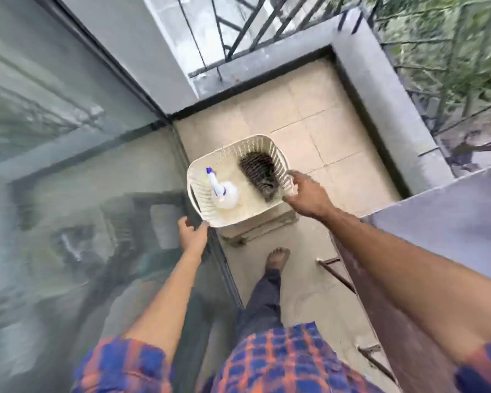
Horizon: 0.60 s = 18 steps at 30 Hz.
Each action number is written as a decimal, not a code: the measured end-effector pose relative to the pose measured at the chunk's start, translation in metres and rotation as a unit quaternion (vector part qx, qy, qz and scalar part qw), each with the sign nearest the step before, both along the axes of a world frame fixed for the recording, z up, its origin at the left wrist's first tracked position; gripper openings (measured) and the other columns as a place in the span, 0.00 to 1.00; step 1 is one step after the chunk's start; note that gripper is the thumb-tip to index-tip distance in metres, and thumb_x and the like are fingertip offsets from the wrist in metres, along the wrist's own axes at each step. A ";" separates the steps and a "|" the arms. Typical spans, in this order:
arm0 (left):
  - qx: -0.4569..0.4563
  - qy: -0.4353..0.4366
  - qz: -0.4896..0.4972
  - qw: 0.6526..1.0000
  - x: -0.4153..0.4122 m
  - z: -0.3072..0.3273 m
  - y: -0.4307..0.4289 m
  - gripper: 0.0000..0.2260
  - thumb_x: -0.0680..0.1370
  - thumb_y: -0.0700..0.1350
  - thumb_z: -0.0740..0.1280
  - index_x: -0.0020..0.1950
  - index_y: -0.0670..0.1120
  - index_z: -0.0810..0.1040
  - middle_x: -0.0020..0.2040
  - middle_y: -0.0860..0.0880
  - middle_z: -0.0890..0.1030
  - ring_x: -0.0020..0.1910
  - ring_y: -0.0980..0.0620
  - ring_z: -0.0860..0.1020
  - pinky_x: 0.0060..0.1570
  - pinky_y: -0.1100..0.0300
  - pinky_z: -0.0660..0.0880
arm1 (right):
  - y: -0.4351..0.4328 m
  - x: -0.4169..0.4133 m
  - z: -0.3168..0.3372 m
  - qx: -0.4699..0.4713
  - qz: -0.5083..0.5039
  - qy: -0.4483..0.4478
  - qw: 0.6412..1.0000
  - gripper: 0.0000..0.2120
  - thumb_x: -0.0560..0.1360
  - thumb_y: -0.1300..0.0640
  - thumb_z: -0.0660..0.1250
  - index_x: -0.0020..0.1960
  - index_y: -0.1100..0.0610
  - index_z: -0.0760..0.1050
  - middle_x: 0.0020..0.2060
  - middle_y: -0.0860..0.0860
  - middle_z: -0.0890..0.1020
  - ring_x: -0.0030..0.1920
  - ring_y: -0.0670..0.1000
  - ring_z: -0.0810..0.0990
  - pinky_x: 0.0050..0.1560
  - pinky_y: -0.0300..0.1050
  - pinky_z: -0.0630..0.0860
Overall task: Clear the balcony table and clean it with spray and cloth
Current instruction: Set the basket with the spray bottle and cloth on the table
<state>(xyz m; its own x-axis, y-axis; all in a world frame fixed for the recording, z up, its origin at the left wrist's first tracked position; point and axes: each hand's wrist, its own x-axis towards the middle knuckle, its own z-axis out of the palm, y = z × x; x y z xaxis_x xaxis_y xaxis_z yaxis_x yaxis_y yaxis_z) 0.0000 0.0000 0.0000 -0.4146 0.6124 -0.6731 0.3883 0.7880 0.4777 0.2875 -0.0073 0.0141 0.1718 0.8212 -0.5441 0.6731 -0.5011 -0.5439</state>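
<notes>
Shirt and sleeves: checked blue-and-orange cloth fills the bottom edge, closest to my eyes, with both forearms reaching forward from it.

Left hand: my left hand closes its fingers around the near-left corner of the basket rim, thumb toward the glass door beside it.

Right hand: my right hand clamps the right rim of the basket, fingers curled over the edge, so the load is shared on two opposite sides and stays level.

Basket: a white slotted plastic basket sits between my hands, above a low block on the tiled floor; whether it rests on that block or hangs just over it, I cannot tell.

Spray: the clear spray bottle with its blue-and-white nozzle lies in the left half of the basket, nozzle pointing away from me.

Cloth: a dark bundle lies against the right wall of the basket; I take it for the cloth, though blur hides the detail.

Table: a grey slab at my right, with dark metal legs under it, looks like the balcony table; what shows of its top is bare.

Step, as I judge it: I am handling the basket of cleaning things near the table, so spraying and wiping are not yet begun.

Risk: my bare foot stands just short of the block, and the passage between door and table is narrow.
</notes>
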 end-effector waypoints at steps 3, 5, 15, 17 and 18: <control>-0.042 -0.060 0.016 0.997 -0.011 -0.020 0.023 0.26 0.79 0.46 0.72 0.76 0.49 0.69 0.60 0.45 0.80 0.55 0.45 0.79 0.61 0.44 0.79 | 0.031 -0.007 -0.020 0.017 -0.085 0.009 0.996 0.34 0.68 0.50 0.69 0.73 0.50 0.66 0.63 0.59 0.78 0.62 0.60 0.78 0.59 0.49 0.73; -0.062 -0.090 0.013 0.994 -0.013 -0.031 0.032 0.18 0.79 0.44 0.71 0.68 0.50 0.74 0.56 0.48 0.81 0.45 0.52 0.78 0.57 0.44 0.81 | 0.046 -0.010 -0.033 -0.006 -0.118 0.013 0.993 0.35 0.69 0.50 0.69 0.74 0.49 0.62 0.63 0.59 0.78 0.61 0.61 0.78 0.57 0.49 0.73; 0.012 -0.002 -0.020 1.000 -0.011 -0.035 0.048 0.17 0.77 0.35 0.65 0.61 0.49 0.84 0.54 0.47 0.87 0.52 0.45 0.84 0.57 0.46 0.81 | 0.060 -0.006 -0.045 0.016 -0.207 -0.002 0.978 0.09 0.73 0.50 0.68 0.53 0.45 0.81 0.33 0.41 0.79 0.42 0.52 0.81 0.43 0.40 0.68; 0.022 0.002 -0.033 0.999 -0.011 -0.021 0.056 0.17 0.77 0.36 0.65 0.60 0.50 0.85 0.53 0.47 0.87 0.53 0.44 0.84 0.56 0.44 0.82 | 0.055 -0.004 -0.030 0.041 -0.231 0.011 0.972 0.06 0.74 0.52 0.68 0.49 0.43 0.80 0.31 0.38 0.77 0.39 0.49 0.79 0.41 0.40 0.66; 0.031 0.007 -0.049 0.998 -0.010 -0.010 0.061 0.16 0.77 0.36 0.66 0.60 0.50 0.85 0.52 0.47 0.87 0.52 0.44 0.84 0.56 0.43 0.82 | 0.051 -0.001 -0.017 0.059 -0.240 0.016 0.969 0.06 0.74 0.52 0.68 0.48 0.42 0.79 0.31 0.37 0.76 0.38 0.48 0.78 0.40 0.40 0.66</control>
